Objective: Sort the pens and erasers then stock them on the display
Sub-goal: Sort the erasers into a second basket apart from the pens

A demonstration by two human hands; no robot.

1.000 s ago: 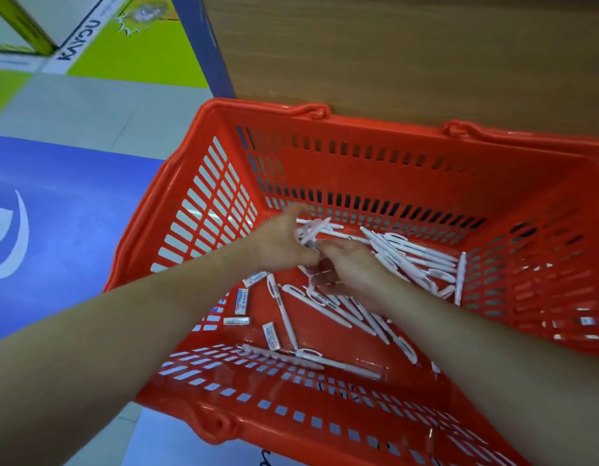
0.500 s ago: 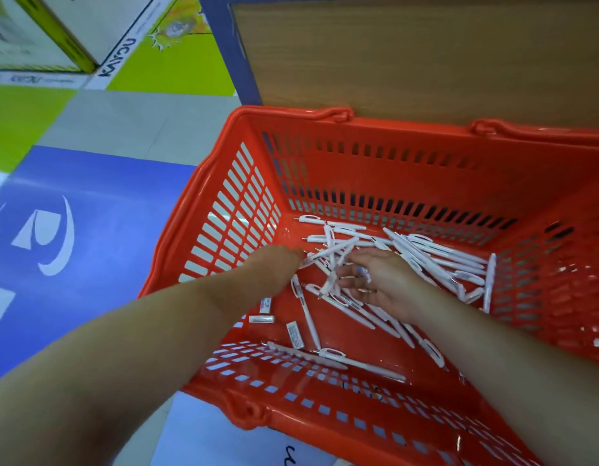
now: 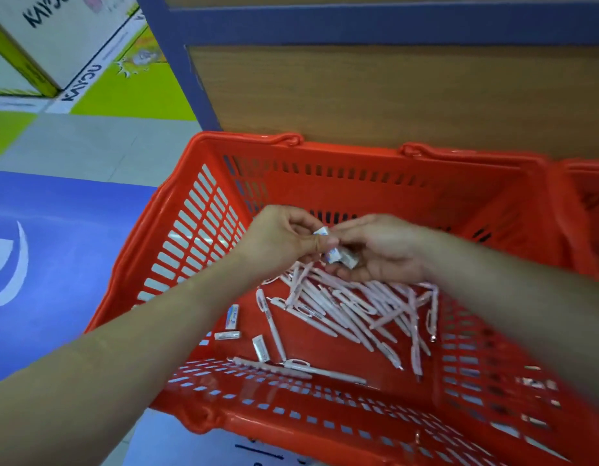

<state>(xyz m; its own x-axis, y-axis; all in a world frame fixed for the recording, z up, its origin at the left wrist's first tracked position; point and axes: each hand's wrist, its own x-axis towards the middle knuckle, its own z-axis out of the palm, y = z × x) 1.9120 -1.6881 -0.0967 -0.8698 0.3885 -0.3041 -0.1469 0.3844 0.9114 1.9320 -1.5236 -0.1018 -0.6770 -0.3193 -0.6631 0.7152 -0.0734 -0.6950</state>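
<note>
Floor [image 3: 89, 142], grey tile with blue and green graphics: one orange slatted basket [image 3: 204, 230], set against a wood-panelled display base [image 3: 392, 95]. Basket bottom: loose heap of white pens [image 3: 351, 314], centre to right; three wrapped erasers [image 3: 232, 317] lying apart at left; two more pens along the near wall.

Pens [image 3: 351, 314] and erasers [image 3: 231, 317] in basket [image 3: 197, 237]

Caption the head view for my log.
Over an orange basket of white pens, the left hand and right hand hold wrapped erasers.

One head-worn wide-angle view looks steeply down, close over the red basket [image 3: 204, 264], with floor [image 3: 89, 146] at frame left.
</note>
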